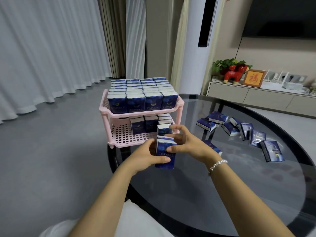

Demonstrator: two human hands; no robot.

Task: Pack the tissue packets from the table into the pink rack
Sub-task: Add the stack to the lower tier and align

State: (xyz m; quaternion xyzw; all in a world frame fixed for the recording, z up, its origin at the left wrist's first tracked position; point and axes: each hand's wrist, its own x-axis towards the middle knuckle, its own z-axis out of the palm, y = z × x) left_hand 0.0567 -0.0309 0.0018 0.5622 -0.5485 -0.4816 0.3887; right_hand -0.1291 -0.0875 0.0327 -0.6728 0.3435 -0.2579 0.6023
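Note:
A two-tier pink rack point(118, 134) stands at the left edge of a round dark glass table point(239, 185). Its top tier is packed with upright blue tissue packets point(135, 101); the lower tier holds several at its back right point(150, 124). My left hand point(145, 156) grips a small stack of blue packets point(165, 156) upright just in front of the lower tier. My right hand point(184, 142) has its thumb on the stack's front and its fingers spread toward an upright packet point(163, 129) at the tier's front right. Several loose packets point(242, 132) lie scattered on the table's right side.
One more packet point(213, 147) lies partly hidden behind my right wrist, which wears a bead bracelet. A low cabinet point(248, 94) with a plant, a red figurine and a framed picture runs along the right wall. Grey floor and curtains lie to the left.

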